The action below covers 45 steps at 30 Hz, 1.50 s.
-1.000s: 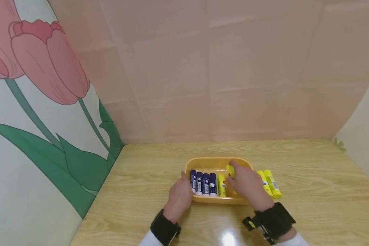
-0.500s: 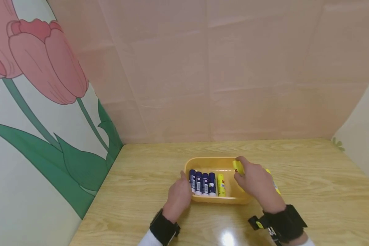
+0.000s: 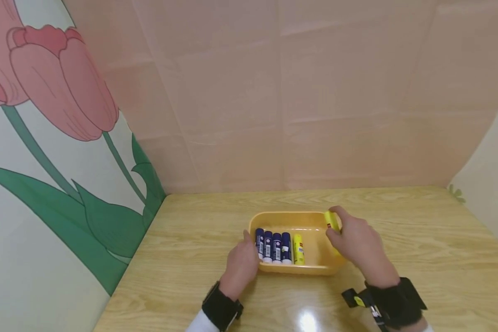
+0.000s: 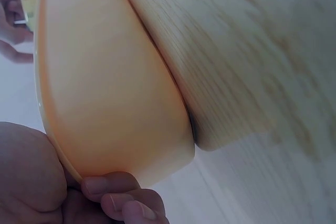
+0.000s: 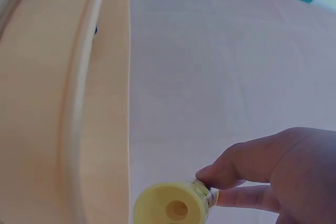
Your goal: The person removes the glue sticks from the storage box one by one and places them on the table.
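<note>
A yellow-orange tray (image 3: 321, 270) sits on the table in the head view. Along its left half lie several dark blue glue sticks (image 3: 276, 249) with white ends, and a yellow glue stick (image 3: 299, 250) rests to their right. My left hand (image 3: 241, 263) grips the tray's left end; in the left wrist view its fingers (image 4: 123, 195) curl against the outer wall under the rim. My right hand (image 3: 358, 242) pinches another yellow glue stick (image 3: 331, 221) between thumb and fingers, over the tray's right end. The round hollow end of that glue stick (image 5: 149, 203) faces the right wrist camera.
The wood-grain table (image 3: 199, 230) runs back to a wall covered with a pinkish sheet (image 3: 282, 115). A painted tulip panel (image 3: 66, 87) borders the left side, and a pale wall (image 3: 489, 193) the right.
My right hand has moved right with the pinched yellow glue stick, from mid-tray to its right end. It now hides the yellow glue sticks seen earlier on the table. My left hand has stayed put.
</note>
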Motion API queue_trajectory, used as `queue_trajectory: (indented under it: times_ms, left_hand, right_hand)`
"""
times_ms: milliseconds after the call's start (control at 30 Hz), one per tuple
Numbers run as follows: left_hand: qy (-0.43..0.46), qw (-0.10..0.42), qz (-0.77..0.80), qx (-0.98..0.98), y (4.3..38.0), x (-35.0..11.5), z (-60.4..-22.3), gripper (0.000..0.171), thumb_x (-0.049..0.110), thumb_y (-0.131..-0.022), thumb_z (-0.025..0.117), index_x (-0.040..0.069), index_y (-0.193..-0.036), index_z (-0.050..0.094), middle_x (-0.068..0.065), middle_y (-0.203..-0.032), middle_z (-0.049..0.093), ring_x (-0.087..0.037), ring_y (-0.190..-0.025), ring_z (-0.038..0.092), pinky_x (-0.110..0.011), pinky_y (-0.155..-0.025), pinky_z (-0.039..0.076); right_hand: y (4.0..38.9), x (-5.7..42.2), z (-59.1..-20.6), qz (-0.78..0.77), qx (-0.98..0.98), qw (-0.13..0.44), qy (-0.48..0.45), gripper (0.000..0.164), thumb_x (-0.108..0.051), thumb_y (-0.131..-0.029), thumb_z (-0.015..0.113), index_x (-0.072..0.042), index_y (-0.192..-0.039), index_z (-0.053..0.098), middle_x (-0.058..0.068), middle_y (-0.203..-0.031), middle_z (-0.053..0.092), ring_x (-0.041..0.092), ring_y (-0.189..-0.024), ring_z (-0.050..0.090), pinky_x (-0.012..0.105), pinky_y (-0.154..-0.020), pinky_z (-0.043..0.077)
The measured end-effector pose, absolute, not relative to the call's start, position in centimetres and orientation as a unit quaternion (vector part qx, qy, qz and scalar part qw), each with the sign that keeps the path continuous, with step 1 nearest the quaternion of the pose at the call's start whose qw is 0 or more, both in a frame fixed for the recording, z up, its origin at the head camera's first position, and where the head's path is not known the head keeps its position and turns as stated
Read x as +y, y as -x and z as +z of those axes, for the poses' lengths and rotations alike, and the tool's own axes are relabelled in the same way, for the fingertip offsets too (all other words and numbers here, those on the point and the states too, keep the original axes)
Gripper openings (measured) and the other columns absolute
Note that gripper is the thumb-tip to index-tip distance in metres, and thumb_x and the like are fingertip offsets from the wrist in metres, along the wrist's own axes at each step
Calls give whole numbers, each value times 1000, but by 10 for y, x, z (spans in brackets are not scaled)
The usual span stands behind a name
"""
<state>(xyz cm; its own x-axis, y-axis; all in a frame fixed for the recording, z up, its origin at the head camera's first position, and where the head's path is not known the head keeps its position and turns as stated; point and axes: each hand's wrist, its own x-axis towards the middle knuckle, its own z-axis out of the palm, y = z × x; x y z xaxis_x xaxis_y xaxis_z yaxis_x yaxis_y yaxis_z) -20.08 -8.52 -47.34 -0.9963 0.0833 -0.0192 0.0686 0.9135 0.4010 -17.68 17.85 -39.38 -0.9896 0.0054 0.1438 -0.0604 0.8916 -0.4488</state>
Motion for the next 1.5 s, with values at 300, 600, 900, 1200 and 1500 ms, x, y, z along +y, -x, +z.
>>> queue_trajectory:
  times_ms: [300,600,900,1200,1500]
  left_hand:
    - [-34,26,200,979,202,-84,-475,57,18,-105,47,-7,-153,29,-8,-74,55,-16,-58,50,-27,-51,42]
    - [-36,26,209,977,201,-86,-474,58,17,-104,47,-8,-153,28,-7,-75,55,-16,-59,50,-27,-51,42]
    - [-33,22,201,979,201,-85,-473,56,16,-104,47,-8,-152,30,-12,-82,61,-16,-63,53,-29,-55,47]
    - [-36,21,206,978,200,-86,-473,57,17,-104,47,-8,-152,30,-12,-83,61,-16,-63,53,-29,-55,46]
    - [-27,31,219,975,199,-85,-471,56,19,-105,45,-7,-153,29,-14,-86,62,-17,-64,53,-29,-54,45]
  right_hand:
    - [175,185,-388,241,-970,43,5,59,-25,-94,55,-6,-147,37,4,-63,53,18,-49,48,31,-42,38]
    - [177,197,-387,237,-970,54,2,58,-25,-94,54,-5,-146,38,4,-64,53,18,-51,48,32,-43,37]
    - [178,212,-390,235,-971,47,13,58,-26,-97,52,-3,-148,36,6,-69,56,18,-52,48,32,-45,37]
    - [181,233,-390,236,-971,17,41,60,-28,-99,50,-3,-150,31,12,-78,60,21,-59,52,33,-46,40]
    - [187,255,-399,223,-973,-7,58,61,-28,-99,52,1,-149,31,28,-99,62,27,-67,54,34,-51,42]
